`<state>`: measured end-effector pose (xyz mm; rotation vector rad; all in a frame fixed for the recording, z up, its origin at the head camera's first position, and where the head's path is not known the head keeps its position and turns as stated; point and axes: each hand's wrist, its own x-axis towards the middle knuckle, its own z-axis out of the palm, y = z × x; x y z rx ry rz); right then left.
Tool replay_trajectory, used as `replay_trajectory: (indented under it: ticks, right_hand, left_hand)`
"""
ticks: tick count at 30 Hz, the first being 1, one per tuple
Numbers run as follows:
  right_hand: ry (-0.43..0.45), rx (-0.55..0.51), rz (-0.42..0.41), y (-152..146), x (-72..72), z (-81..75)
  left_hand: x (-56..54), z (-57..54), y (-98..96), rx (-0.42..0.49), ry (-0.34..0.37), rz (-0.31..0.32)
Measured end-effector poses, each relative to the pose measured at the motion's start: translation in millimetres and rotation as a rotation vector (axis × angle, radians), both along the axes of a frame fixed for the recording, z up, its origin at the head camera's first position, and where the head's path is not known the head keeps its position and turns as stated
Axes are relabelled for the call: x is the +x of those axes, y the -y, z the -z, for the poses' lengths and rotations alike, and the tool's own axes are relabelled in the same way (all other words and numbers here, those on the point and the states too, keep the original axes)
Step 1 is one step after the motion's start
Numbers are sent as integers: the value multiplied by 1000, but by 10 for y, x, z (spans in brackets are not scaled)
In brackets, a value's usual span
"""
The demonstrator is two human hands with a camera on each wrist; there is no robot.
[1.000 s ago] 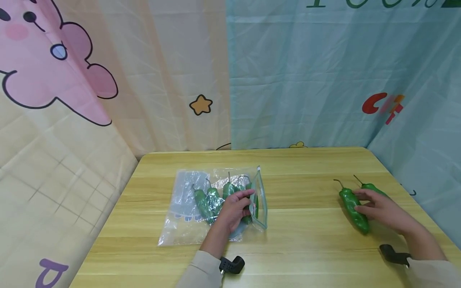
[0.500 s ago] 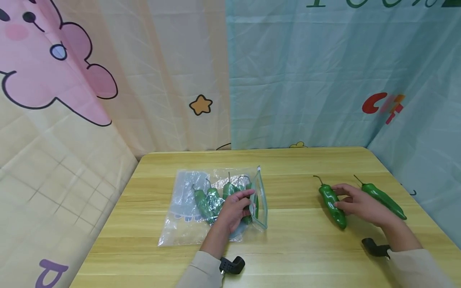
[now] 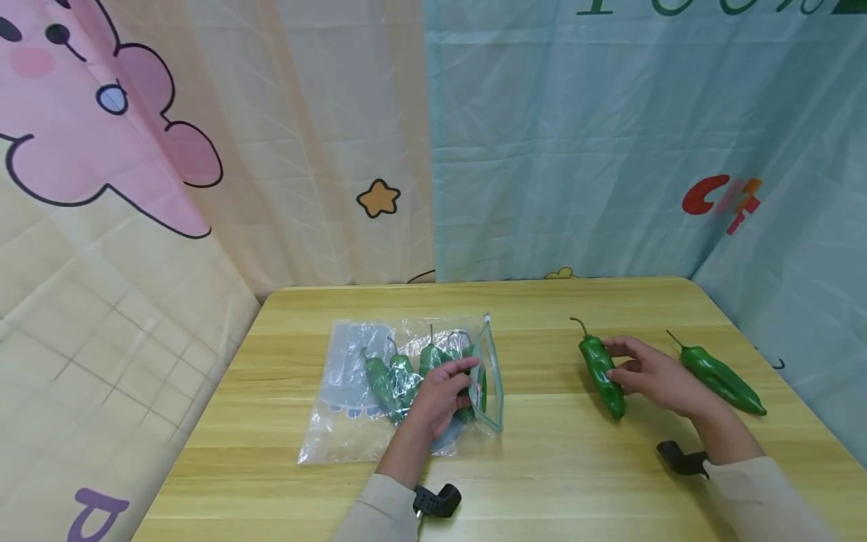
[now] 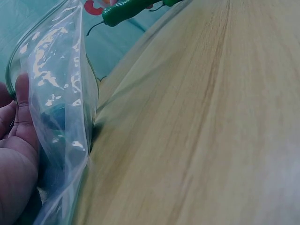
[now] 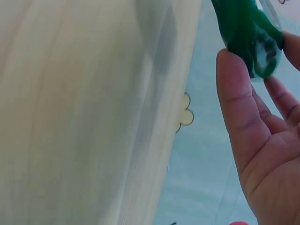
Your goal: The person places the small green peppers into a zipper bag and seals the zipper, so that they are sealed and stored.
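My right hand pinches a green chili pepper between thumb and fingers, its stem pointing away from me. In the right wrist view the thumb and fingertips touch the sides of the pepper. My left hand grips the open mouth of a clear zip bag, whose green-edged opening stands apart and faces right. Inside the bag lie several green peppers, partly covered by my left hand. The left wrist view shows the bag's film beside the fingers.
Another green chili pepper lies on the wooden table, right of my right hand. Printed curtains hang behind the table's far edge. A black wrist camera sits at my left sleeve.
My right hand has moved left with the pepper, away from the other pepper, which now shows in full. The left hand and the bag have kept their place.
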<state>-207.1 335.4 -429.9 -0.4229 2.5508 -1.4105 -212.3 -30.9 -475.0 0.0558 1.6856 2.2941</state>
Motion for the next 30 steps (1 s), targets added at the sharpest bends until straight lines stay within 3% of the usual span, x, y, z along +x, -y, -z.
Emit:
replay_trajectory:
  ticks: [16, 30]
  right_hand:
    - [8, -93, -23, 370, -163, 21]
    - [21, -179, -4, 566, -212, 16]
  left_hand:
    - [5, 6, 1, 6, -5, -3]
    - [6, -5, 3, -3, 3, 1]
